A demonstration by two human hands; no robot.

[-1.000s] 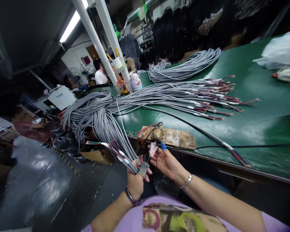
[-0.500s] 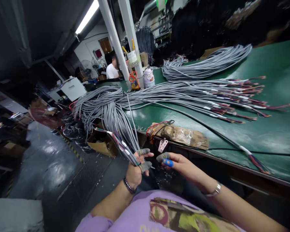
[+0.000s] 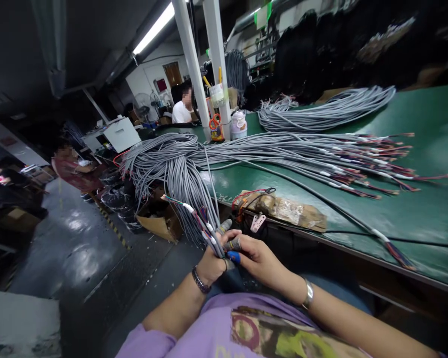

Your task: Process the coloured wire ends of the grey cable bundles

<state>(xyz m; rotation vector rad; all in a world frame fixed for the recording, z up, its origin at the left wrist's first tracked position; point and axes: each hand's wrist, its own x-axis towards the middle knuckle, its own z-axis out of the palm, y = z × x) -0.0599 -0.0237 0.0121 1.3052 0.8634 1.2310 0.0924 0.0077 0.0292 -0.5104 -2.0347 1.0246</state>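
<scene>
Grey cables (image 3: 217,247) are clasped in the left hand (image 3: 211,266) beside the bench (image 3: 425,214), their long axis slanted up and leftward, while the right hand (image 3: 263,261) is held close on their right, its pinch undeterminable.

The gray cables (image 3: 217,245) are partly covered by the left hand (image 3: 211,265); whether anything is pinched by the right hand (image 3: 263,258) cannot quite be told. The desk (image 3: 433,144) is cut off at the right edge, the shirt (image 3: 186,330) at the bottom.
</scene>
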